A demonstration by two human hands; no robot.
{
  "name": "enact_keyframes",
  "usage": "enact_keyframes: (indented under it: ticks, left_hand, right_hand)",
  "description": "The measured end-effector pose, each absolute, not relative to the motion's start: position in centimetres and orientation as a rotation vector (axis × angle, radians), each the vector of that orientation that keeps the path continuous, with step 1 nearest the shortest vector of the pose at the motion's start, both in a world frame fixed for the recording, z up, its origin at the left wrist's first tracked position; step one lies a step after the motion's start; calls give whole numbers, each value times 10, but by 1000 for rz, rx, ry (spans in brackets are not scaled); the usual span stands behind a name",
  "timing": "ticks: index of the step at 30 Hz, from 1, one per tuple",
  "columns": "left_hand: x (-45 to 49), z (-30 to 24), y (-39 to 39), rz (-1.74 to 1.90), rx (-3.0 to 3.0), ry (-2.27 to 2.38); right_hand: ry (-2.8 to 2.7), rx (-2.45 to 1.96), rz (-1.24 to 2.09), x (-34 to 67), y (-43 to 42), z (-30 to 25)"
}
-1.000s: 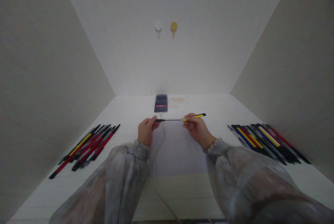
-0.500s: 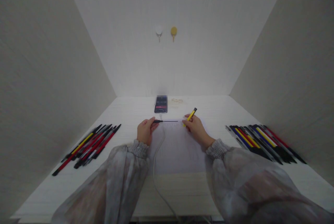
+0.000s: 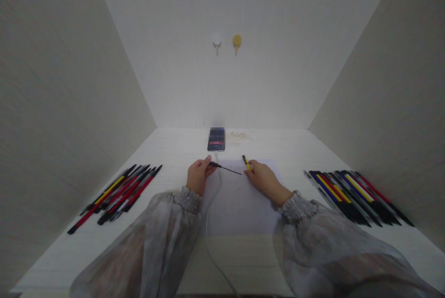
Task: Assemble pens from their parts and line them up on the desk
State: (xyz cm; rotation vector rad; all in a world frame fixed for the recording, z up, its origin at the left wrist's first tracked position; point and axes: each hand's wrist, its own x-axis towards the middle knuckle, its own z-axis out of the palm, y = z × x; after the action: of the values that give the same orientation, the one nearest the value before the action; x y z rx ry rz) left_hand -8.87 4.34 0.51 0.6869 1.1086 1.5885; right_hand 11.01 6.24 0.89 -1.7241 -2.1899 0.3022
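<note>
My left hand point(image 3: 198, 175) is closed in a pinch on the black end of a thin black pen refill point(image 3: 225, 168), whose tip points right and down over a white sheet of paper point(image 3: 239, 200). My right hand point(image 3: 261, 178) is closed round a yellow pen barrel point(image 3: 246, 162), which sticks up and away from me beyond my fingers. The refill's tip lies a short way left of my right hand, apart from the barrel.
A row of several red, black and yellow pens point(image 3: 120, 193) lies at the left of the white table point(image 3: 86, 251). Several blue, red, yellow and black pens point(image 3: 351, 189) lie at the right. A phone point(image 3: 216, 139) with a white cable point(image 3: 210, 214) sits at the back; two wall hooks point(image 3: 226, 41) hang above.
The yellow barrel has swung from pointing right to pointing away from me. The refill, earlier level and reaching the barrel, now tilts down and is apart from it.
</note>
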Motion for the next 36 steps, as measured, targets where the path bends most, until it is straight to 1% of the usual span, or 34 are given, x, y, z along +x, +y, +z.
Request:
enact_keyframes:
  ticks: [3,8,10,14,16,21,24,26,28,31,36]
  left_hand:
    - [-88,7,42,1574,713,1123]
    - [-87,7,43,1551,745,1170]
    - [-88,6,43,1551,756,1159]
    - [-90,3,44,1546,772,1150]
    - [-90,3,44,1545,767,1152]
    - [-89,4,43,1560,738,1145]
    - [-89,5,43,1564,712,1137]
    - [-89,6,43,1566,704,1136]
    - [-89,6,43,1567,707,1135]
    - [-89,6,43,1568,721,1127]
    - [-89,6,43,1558,722,1135]
  right_hand:
    - [-2177,-1699,312,112,64,9]
    - [-2030,-1621,425,114,70,11]
    - [-1928,-1568,547,114,73,9]
    - [-1577,-1369,960,113,78,2]
    - [-1415,-1253,1100,111,79,0]
    - [-1349,-1092,1209,109,76,6]
    - [-1460,-1118,1135,112,75,10]
    - [-1634,-1186,973,116,76,11]
    - [-1857,-1243,743,122,76,14]
    - [-2229,-1201,449,129,74,22]
    - [-2662,-1121,239,137,67,34]
